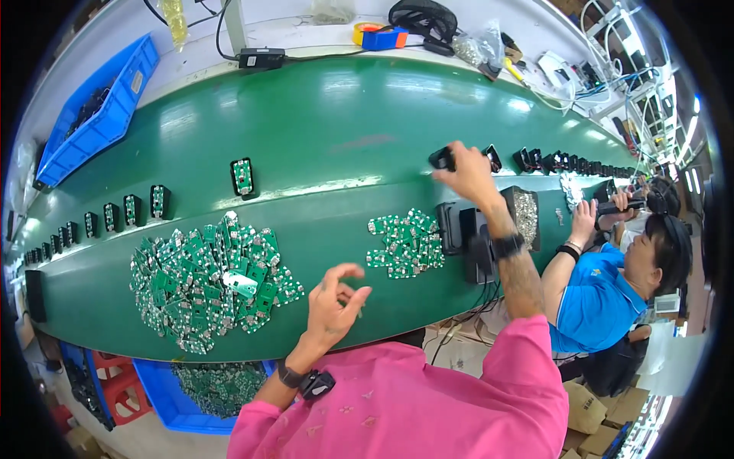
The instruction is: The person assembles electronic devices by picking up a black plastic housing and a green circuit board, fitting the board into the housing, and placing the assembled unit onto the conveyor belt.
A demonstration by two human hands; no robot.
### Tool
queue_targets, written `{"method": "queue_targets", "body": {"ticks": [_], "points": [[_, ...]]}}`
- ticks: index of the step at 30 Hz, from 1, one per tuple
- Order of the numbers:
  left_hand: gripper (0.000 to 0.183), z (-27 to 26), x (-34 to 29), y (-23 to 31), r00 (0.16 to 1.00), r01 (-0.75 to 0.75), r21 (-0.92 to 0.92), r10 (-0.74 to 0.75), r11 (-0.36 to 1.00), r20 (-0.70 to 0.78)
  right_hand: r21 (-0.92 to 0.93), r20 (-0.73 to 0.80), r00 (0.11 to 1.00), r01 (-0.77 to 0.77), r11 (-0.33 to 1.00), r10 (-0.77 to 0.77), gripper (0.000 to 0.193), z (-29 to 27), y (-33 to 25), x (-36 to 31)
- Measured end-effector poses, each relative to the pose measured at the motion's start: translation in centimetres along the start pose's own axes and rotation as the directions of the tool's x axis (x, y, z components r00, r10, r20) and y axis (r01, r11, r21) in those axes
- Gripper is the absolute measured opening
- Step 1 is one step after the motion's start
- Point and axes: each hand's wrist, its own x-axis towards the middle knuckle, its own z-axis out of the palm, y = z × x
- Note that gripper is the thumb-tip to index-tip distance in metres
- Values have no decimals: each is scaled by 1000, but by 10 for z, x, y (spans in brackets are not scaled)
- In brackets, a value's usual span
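My right hand point(468, 172) reaches out over the green conveyor belt point(321, 130) and closes on a small black housing point(442, 159) at the start of a row of black housings point(558, 162). My left hand point(335, 300) hovers above the belt's near edge, fingers apart, holding nothing that I can see. Just left of it lies a large heap of small green circuit boards point(206, 279). A smaller patch of green boards point(405, 243) lies between my hands, beside a black fixture point(462, 233).
Black housings with green boards inside point(243, 177) ride the belt toward the left. A blue bin point(103, 115) stands at the far left, another blue bin of boards point(206, 390) below the belt. A co-worker in blue point(604, 283) works at my right. A tray of small metal parts point(525, 216) sits by the fixture.
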Motion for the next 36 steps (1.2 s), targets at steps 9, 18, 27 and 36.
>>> {"method": "queue_targets", "body": {"ticks": [9, 18, 27, 36], "points": [[89, 21, 20, -3, 983, -141, -56, 146, 988, 112, 661, 140, 980, 14, 751, -142, 63, -14, -113, -141], [70, 5, 3, -2, 987, 153, -181, -141, 972, 75, 267, -56, 996, 81, 960, -69, 40, 40, -80, -164], [66, -6, -16, 13, 989, 148, -187, -150, 971, 3, 152, -307, 934, 237, 960, -182, 28, 62, -82, -170], [70, -5, -20, 35, 989, 48, -90, -60, 995, -134, 670, 206, 954, -300, -679, -218, 17, 47, -119, -206]]}}
